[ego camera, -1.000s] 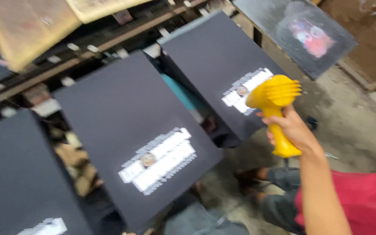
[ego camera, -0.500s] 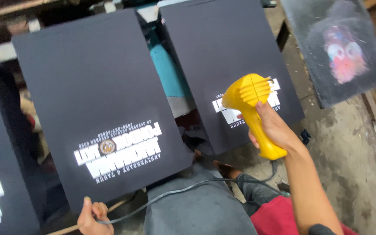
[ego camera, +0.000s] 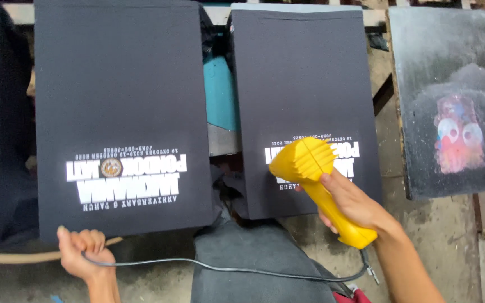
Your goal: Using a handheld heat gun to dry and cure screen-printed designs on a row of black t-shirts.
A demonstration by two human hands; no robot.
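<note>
Gripping the yellow heat gun [ego camera: 321, 188] by its handle, the right hand [ego camera: 352, 202] has its fingers wrapped tight around the grip, with the ribbed nozzle pointing up and away from the wrist at the white print [ego camera: 312, 154] on the black shirt panel [ego camera: 304, 106] directly ahead of it. The left hand [ego camera: 79, 249] is closed in a fist around the grey power cord [ego camera: 225, 268], which runs from that hand across to the butt of the gun, and it also seems to grip the end of a tan wooden stick [ego camera: 12, 257] that leads off to its outer side. To dry a print well, the nozzle is best held just clear of the fabric and swept evenly over the inked area, with the cord kept off the wet ink. Above the left hand lies a second black shirt panel [ego camera: 119, 112] with a broad white block of lettering around a small round gold-brown emblem [ego camera: 111, 167], upside down from this view. Between the panels a teal support [ego camera: 220, 92] shows. Beyond the right hand, to its outer side, a bare dark grey board [ego camera: 450, 101] carries a faded pink and blue ghost-like stain [ego camera: 458, 140] with two pale round eyes.
</note>
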